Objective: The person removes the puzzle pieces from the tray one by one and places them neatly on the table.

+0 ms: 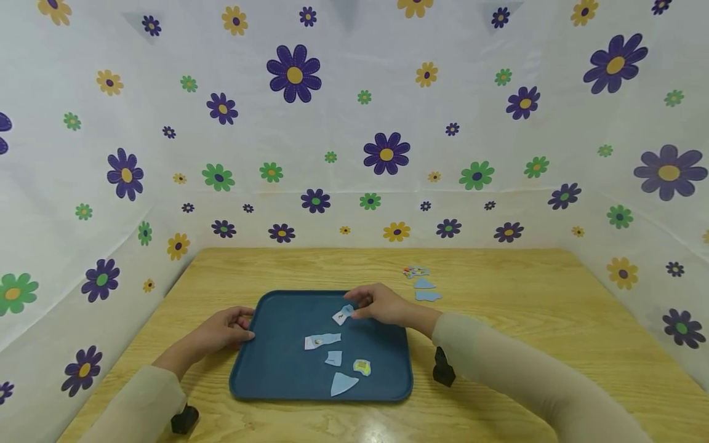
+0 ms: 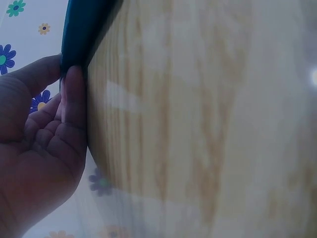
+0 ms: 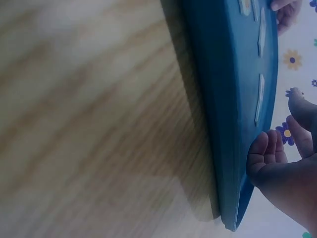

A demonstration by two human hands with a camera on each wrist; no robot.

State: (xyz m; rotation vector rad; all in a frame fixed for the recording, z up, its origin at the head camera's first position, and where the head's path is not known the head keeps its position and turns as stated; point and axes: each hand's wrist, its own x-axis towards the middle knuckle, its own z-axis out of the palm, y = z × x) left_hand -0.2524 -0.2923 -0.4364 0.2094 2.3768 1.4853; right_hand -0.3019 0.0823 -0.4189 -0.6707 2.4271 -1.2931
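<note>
A dark blue tray [image 1: 277, 369] lies on the table with several paper-like cut pieces on it. My left hand [image 1: 221, 332] grips its left rim; in the left wrist view the thumb and a finger of that hand [image 2: 49, 134] pinch the tray's edge [image 2: 81, 34]. My right hand [image 1: 382, 306] is over the tray's upper right, fingertips beside a light blue and white piece [image 1: 342, 315]. In the right wrist view its thumb and index finger stand apart, with the other fingers of the hand [image 3: 282, 163] bent against the tray [image 3: 223, 99].
Below that piece lie a long strip [image 1: 323, 341], a small blue piece [image 1: 334, 358], a yellow piece [image 1: 362, 367] and a blue triangle [image 1: 344, 384]. Beyond the tray at right are colourful pieces [image 1: 416, 271] and two blue ones [image 1: 424, 283]. A flowered cloth [image 1: 343, 123] surrounds the table.
</note>
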